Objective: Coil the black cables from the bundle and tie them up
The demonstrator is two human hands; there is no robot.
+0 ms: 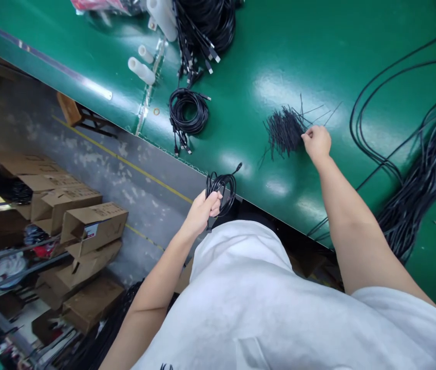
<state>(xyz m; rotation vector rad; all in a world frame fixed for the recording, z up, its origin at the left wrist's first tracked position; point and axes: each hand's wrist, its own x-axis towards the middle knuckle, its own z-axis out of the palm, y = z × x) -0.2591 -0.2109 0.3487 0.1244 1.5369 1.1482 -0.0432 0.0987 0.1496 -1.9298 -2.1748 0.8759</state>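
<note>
My left hand (pixel 205 209) is wrapped round a coiled black cable (pixel 226 191), held at the near edge of the green table (pixel 241 113). One connector end sticks up from the coil. Further right, my right hand (pixel 318 142) pinches at the edge of a pile of short black twist ties (pixel 284 131). Its thumb and forefinger are pressed together beside the ties; whether one is between them is too small to make out. Several loose ties poke out above the hand. A finished-looking coil of black USB cables (pixel 189 112) lies to the left of the pile.
A large cable bundle (pixel 206 25) lies at the far side, near white plastic rolls (pixel 141 71) and a metal ruler (pixel 87 85). Long loose black cables (pixel 429 169) spread over the right. Cardboard boxes (pixel 94 226) and a wooden stool (pixel 69 109) stand on the floor at left.
</note>
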